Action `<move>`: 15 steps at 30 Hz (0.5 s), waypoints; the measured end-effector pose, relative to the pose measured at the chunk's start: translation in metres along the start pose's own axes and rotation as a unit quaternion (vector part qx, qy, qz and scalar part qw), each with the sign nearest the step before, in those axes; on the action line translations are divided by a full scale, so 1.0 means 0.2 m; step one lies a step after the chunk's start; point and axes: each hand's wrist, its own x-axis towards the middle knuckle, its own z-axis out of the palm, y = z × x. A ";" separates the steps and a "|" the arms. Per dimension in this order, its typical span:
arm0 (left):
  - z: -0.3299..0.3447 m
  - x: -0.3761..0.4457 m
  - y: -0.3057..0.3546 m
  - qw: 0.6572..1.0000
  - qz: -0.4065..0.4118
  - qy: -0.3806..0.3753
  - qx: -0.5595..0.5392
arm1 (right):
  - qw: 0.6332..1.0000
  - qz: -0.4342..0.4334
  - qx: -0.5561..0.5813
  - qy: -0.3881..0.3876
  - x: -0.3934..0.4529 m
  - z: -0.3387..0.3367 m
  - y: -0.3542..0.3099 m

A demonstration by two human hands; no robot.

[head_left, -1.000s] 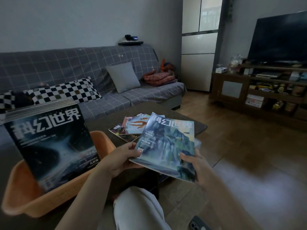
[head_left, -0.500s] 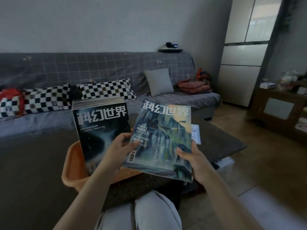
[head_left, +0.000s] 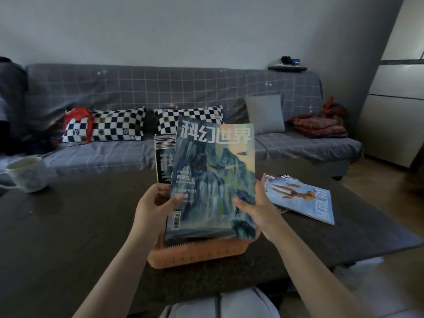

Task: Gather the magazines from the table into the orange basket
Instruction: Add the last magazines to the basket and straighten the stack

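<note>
A blue-green mountain-cover magazine (head_left: 213,180) stands upright over the orange basket (head_left: 197,253) on the dark table (head_left: 68,226). My left hand (head_left: 153,207) grips its left edge and my right hand (head_left: 254,207) grips its right edge. Its lower edge sits at the basket's rim. Behind it a stack of upright magazines (head_left: 164,154) with a dark cover stands in the basket, mostly hidden. A light-blue magazine (head_left: 302,198) lies flat on the table to the right.
A white mug (head_left: 27,173) stands at the table's far left. Behind the table runs a grey checked sofa (head_left: 160,95) with checkered cushions (head_left: 114,127). My knees (head_left: 220,304) are at the table's near edge.
Both hands have carried the mountain-cover magazine leftward from the table's right side and tilted it upright in front of the stack in the basket. The view has swung left.
</note>
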 end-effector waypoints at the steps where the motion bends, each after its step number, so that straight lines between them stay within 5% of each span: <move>1: -0.02 0.01 -0.02 1.000 0.003 0.013 0.023 | 0.999 -0.009 -0.034 0.008 0.02 0.03 -0.01; 7: -0.06 0.06 -0.14 0.961 0.039 0.114 0.251 | 0.966 -0.062 -0.238 0.075 0.17 0.13 0.09; 15: -0.05 0.08 -0.19 0.852 0.009 0.066 0.520 | 0.898 -0.099 -0.404 0.145 0.20 0.16 0.22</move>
